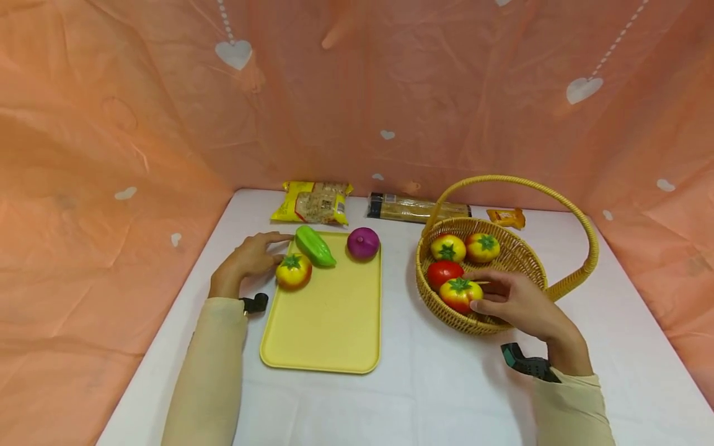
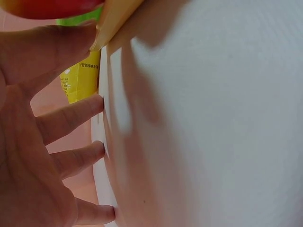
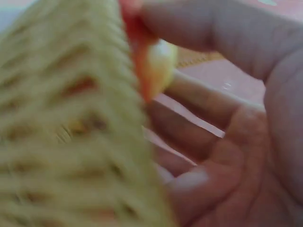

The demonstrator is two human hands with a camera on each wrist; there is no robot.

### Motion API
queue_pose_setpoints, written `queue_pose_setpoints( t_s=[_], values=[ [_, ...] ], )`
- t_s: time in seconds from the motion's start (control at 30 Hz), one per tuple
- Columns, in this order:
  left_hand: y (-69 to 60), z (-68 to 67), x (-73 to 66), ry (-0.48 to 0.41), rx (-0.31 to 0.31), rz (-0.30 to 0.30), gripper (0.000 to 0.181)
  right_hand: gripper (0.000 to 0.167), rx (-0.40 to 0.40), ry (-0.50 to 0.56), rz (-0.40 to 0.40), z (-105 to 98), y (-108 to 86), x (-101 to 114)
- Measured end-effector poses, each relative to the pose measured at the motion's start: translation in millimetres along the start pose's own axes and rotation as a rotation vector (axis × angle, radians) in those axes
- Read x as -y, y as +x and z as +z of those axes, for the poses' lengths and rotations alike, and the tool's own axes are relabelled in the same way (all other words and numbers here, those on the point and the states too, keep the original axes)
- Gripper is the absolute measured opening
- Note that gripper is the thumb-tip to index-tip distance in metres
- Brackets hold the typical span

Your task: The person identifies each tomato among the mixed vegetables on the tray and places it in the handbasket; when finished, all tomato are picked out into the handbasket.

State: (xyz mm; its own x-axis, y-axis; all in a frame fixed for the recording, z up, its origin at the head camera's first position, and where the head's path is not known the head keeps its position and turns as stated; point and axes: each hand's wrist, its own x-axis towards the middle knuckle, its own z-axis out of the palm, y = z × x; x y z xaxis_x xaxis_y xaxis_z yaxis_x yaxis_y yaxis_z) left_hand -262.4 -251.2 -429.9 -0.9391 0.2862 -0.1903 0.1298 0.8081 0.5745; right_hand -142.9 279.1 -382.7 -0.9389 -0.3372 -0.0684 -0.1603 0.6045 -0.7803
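Note:
In the head view my right hand (image 1: 524, 303) reaches over the front rim of a wicker basket (image 1: 440, 314). Its thumb and fingers hold a yellow-red tomato (image 1: 460, 295). Behind it in the basket lie a red fruit (image 1: 444, 273) and two more yellow-red tomatoes (image 1: 448, 248). At the left side of the yellow tray (image 1: 326, 322), my left hand (image 1: 251, 257) has its fingers spread. In the left wrist view the thumb (image 2: 57, 45) touches the tray's rim, while other fingertips rest on the table. Another tomato (image 1: 294, 271), a green ridged vegetable (image 1: 315, 246) and a purple onion (image 1: 363, 243) sit on the tray.
Behind the tray lies a yellow snack bag (image 1: 315, 202). A long clear-wrapped packet (image 1: 404, 207) and a small orange packet (image 1: 506, 217) lie along the table's back edge. The basket's tall handle (image 1: 586, 248) arches up behind and right of my right hand.

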Motion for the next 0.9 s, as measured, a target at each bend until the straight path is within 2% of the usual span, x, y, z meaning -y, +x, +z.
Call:
queue_pose_setpoints(
  t_s=[0.23, 0.33, 0.43, 0.47, 0.53, 0.6, 0.7, 0.77, 0.9],
  values=[
    [-0.4, -2.2, -1.2, 0.010, 0.004, -0.003, 0.055, 0.049, -0.077, 0.089, 0.025, 21.2, 24.3, -0.2],
    [-0.5, -1.6, -1.9, 0.013, 0.000, 0.013, 0.056, 0.053, -0.103, 0.044, 0.040, 26.2, 30.2, 0.4],
    [-0.1, -0.7, -2.9, 0.017, -0.007, 0.026, 0.056, 0.055, -0.168, -0.035, 0.032, 28.0, 31.2, 1.9],
    [-0.1, -0.5, -2.9, 0.019, -0.009, 0.026, 0.056, 0.056, -0.190, -0.032, 0.019, 28.1, 31.4, 2.7],
    [-0.1, -0.2, -3.2, 0.021, -0.012, 0.025, 0.056, 0.056, -0.234, 0.038, -0.024, 28.4, 31.7, 4.4],
    [0.2, -0.1, -3.3, 0.024, -0.013, 0.027, 0.056, 0.055, -0.252, 0.189, -0.076, 29.3, 31.8, 7.3],
    [0.3, -0.4, -3.4, 0.031, -0.015, 0.028, 0.056, 0.053, -0.211, 0.466, -0.182, 32.8, 34.8, 12.6],
    [0.5, -0.5, -3.3, 0.034, -0.015, 0.031, 0.056, 0.053, -0.168, 0.593, -0.237, 37.1, 38.3, 18.7],
    [-0.2, -1.0, -3.5, 0.034, -0.014, 0.026, 0.056, 0.052, -0.084, 0.688, -0.314, 51.0, 50.8, 36.7]
  ],
)
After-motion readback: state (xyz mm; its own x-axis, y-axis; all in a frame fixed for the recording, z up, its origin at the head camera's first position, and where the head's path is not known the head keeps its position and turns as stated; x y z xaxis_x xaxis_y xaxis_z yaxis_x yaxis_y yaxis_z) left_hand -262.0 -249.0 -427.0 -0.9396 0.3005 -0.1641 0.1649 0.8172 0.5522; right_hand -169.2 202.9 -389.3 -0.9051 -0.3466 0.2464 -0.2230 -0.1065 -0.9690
